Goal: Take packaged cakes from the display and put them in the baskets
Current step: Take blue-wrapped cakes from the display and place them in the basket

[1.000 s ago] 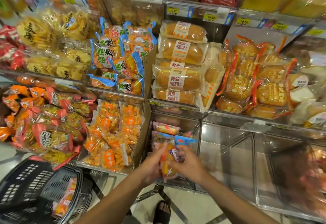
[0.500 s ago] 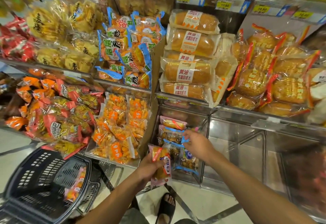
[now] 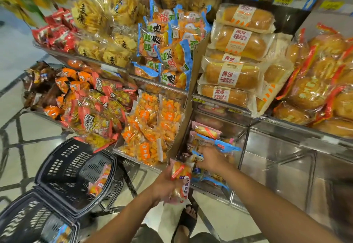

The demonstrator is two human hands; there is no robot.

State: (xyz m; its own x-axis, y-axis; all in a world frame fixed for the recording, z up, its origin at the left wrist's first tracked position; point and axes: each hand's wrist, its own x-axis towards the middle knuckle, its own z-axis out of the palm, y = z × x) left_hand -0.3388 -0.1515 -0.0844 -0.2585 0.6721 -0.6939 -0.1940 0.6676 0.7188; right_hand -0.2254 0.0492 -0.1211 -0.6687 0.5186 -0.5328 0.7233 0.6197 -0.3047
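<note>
Left hand [image 3: 164, 185] gripping packaged cake [image 3: 180, 172]. Left of the grip, two baskets [image 3: 63, 166] on the floor, packs [image 3: 99, 182] inside. Just right of it, right hand [image 3: 212, 158] in low bin [image 3: 232, 195], perhaps touching a pack. Behind and above, stocked shelves [image 3: 118, 70].

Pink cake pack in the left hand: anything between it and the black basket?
Nothing visible. The pink cake pack, gripped by the left hand, has only bare floor between it and the black basket down-left, whose top is open.

Pink-wrapped cake [image 3: 180, 174] held upright; another cake [image 3: 99, 183] lies inside the black basket [image 3: 61, 158].
</note>
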